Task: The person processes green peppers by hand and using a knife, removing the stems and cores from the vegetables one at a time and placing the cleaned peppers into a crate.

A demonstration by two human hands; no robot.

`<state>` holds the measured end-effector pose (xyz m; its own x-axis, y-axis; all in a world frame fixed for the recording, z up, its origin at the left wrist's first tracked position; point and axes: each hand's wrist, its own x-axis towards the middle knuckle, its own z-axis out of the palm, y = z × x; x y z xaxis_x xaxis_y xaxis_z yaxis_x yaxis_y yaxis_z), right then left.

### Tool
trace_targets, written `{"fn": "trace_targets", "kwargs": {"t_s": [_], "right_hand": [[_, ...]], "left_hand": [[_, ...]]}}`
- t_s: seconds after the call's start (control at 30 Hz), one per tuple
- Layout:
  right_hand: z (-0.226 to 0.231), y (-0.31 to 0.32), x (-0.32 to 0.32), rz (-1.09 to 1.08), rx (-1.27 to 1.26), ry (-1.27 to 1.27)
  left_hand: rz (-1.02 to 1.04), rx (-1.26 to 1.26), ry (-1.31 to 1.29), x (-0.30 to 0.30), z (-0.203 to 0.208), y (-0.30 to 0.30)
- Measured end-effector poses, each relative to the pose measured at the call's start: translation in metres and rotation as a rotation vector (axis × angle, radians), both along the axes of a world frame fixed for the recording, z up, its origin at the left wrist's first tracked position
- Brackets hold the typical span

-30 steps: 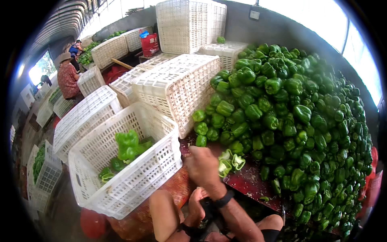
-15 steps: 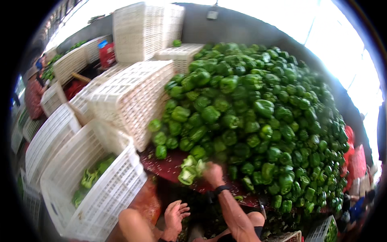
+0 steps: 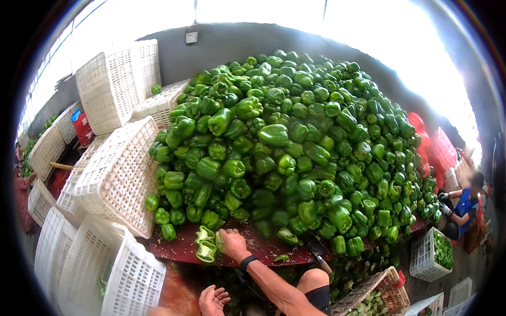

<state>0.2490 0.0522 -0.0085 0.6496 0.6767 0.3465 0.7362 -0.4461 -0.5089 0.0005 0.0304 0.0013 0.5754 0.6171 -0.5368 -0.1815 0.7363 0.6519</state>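
Observation:
My right hand (image 3: 233,245), with a black band on the wrist, is closed at the edge of a dark red tabletop (image 3: 179,248). Its fingers grip a piece of cut green bell pepper (image 3: 219,240), mostly hidden by the hand. Right beside it lie other cut pepper halves (image 3: 206,252), their pale insides showing. Lower down, in front of the table, my left hand (image 3: 213,300) is held palm up with its fingers apart and nothing in it. A knife (image 3: 315,248) rests at the table edge to the right, its wooden handle sticking out toward me.
A large heap of whole green bell peppers (image 3: 295,142) covers the table. White plastic crates (image 3: 113,179) are stacked at left, with an open crate (image 3: 134,282) nearest me. At lower right stands a crate of pepper scraps (image 3: 392,287). A person in blue (image 3: 465,203) works at far right.
My view has swung to the right, so the heap and crates appear farther left and the knife shows more fully. The right hand stays at the cut peppers; the left stays low and open.

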Motion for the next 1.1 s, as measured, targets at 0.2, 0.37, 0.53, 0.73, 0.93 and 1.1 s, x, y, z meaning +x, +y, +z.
{"fn": "trace_targets", "kwargs": {"t_s": [0.2, 0.37, 0.53, 0.73, 0.93, 1.1], "right_hand": [[-0.028, -0.028, 0.029, -0.116, -0.063, 0.126], [-0.009, -0.071, -0.019, -0.092, 0.005, 0.488], [0.013, -0.148, -0.108, 0.032, -0.026, 0.818], [0.003, -0.183, -0.154, 0.156, -0.055, 0.585], [-0.001, -0.198, -0.155, 0.257, -0.012, 0.331], [-0.012, -0.195, -0.152, 0.289, -0.101, 0.174]], "left_hand": [[0.024, 0.005, -0.001, 0.009, -0.016, -0.006], [0.054, -0.016, 0.019, 0.013, -0.019, 0.001], [-0.059, 0.284, 0.036, 0.035, -0.038, -0.032], [-0.435, 0.209, 0.258, 0.013, -0.058, -0.037], [-0.535, -0.093, 0.197, 0.015, -0.027, -0.051], [-0.632, -0.006, 0.127, 0.014, -0.005, -0.054]]}}
